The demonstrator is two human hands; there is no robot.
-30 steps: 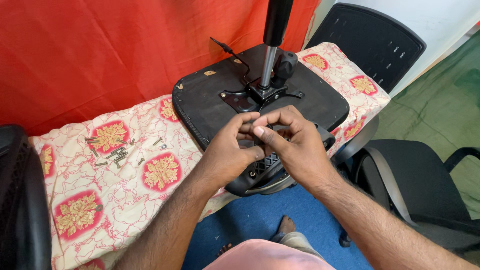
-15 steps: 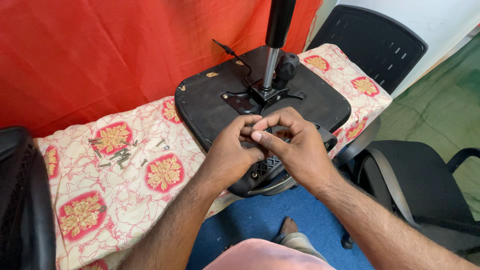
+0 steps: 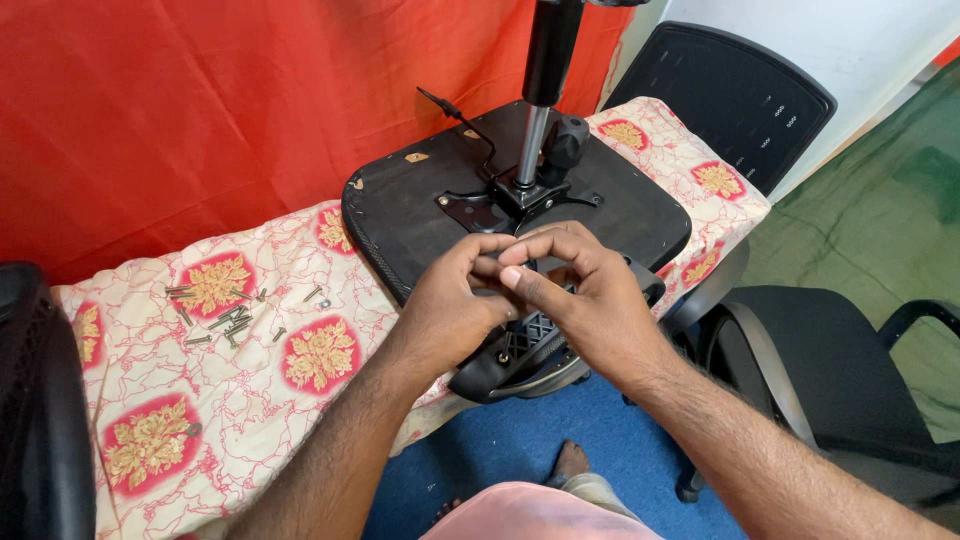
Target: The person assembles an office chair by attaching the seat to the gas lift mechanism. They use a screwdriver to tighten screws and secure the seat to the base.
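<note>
An upturned black office-chair seat (image 3: 420, 215) lies on a patterned cloth-covered table (image 3: 150, 400), its metal mechanism plate and gas-lift column (image 3: 535, 120) pointing up. A black armrest piece (image 3: 510, 360) juts from the seat's near edge. My left hand (image 3: 455, 300) and my right hand (image 3: 580, 295) meet above the seat's near edge, fingertips pinched together on something small that the fingers hide.
Several loose screws (image 3: 225, 315) lie scattered on the cloth at the left. A red curtain (image 3: 200, 100) hangs behind. Black office chairs stand at the far right (image 3: 740, 95), near right (image 3: 850, 370) and left edge (image 3: 35, 420). Blue floor and my foot (image 3: 570, 465) show below.
Both hands stay joined at the seat's near edge; the fingers have shifted slightly. The view has drifted a little.
</note>
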